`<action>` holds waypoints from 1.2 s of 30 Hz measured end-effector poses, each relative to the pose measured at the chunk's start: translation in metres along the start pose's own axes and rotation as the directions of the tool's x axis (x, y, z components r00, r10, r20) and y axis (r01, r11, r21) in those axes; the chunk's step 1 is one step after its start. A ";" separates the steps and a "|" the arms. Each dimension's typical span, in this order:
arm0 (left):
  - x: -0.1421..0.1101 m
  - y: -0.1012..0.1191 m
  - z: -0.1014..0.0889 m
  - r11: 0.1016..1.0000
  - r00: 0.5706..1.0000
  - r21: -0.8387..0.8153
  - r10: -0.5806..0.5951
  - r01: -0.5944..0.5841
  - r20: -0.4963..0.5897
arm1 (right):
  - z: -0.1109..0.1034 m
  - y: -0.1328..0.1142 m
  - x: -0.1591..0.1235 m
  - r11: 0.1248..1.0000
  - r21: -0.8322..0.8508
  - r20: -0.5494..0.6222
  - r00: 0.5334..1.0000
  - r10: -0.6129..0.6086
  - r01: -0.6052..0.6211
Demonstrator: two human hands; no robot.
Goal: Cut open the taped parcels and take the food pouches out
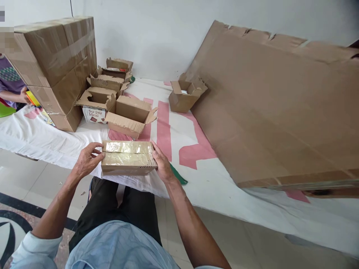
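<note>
I hold a small closed cardboard box [127,158] covered in clear tape, just above my lap at the near edge of a white banner [213,175]. My left hand [87,160] grips its left end with curled fingers. My right hand [162,163] presses flat against its right end.
Several open small cartons [127,114], one printed "Super Meal" [95,112], lie ahead on the banner, with another open carton [185,95] farther right. A large taped carton [54,65] stands at the left. Flat cardboard sheets [277,108] lean at the right. Another person's arm [14,95] shows at the far left.
</note>
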State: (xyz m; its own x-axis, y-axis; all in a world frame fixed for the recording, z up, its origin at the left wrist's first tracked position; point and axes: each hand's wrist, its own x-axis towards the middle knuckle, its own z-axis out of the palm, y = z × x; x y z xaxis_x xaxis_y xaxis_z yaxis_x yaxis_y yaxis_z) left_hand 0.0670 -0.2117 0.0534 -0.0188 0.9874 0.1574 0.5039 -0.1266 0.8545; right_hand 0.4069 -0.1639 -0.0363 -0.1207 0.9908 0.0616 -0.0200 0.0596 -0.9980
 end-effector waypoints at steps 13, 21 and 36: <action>0.022 0.025 -0.012 0.946 0.997 0.318 -0.071 0.060 0.023 | -0.002 -0.033 0.001 0.943 -0.289 0.056 0.987 -0.152 0.162; 0.033 0.041 -0.016 0.817 0.996 0.576 -0.038 -0.014 0.078 | -0.008 -0.054 0.011 0.880 -0.418 0.179 0.970 -0.165 0.227; 0.045 0.028 -0.024 0.852 0.975 0.480 0.151 -0.211 0.161 | 0.026 -0.087 0.045 0.666 -0.589 0.440 0.873 -0.210 0.457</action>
State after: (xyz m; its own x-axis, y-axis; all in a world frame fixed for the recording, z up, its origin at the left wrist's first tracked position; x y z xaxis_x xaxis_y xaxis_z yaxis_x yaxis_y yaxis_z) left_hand 0.0598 -0.1731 0.0964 0.1971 0.9592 0.2028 0.8473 -0.2707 0.4570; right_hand 0.3775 -0.1278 0.0532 -0.5374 0.7993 0.2689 0.5165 0.5640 -0.6443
